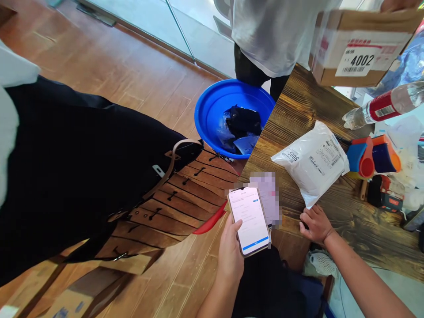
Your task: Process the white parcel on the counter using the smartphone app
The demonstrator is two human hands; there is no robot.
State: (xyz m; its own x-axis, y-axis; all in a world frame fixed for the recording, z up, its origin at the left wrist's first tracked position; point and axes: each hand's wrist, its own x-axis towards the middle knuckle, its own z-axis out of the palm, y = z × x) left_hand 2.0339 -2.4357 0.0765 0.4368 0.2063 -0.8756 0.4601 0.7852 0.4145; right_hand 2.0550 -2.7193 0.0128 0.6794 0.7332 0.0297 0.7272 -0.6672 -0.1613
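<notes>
My left hand (231, 247) is wrapped round a smartphone (250, 221), its lit screen facing up with a pale page and a blue bar at the bottom. Just behind the phone lies a blurred-out pinkish sheet (266, 190) near the table edge. On the wooden table rests a white plastic mailing bag (313, 161), marked 5006, with a printed label on its right half. My right hand (314, 223) has its fingers curled at the bag's near corner and seems to pinch it; the fingertips are partly hidden.
A blue basin (205, 112) with dark packages stands beside the table. Another person's hand (399, 4) holds a cardboard box (357, 48) marked 4002. A plastic bottle (386, 106) and tape dispensers (362, 157) lie at right. Someone in dark clothing (82, 176) is at left.
</notes>
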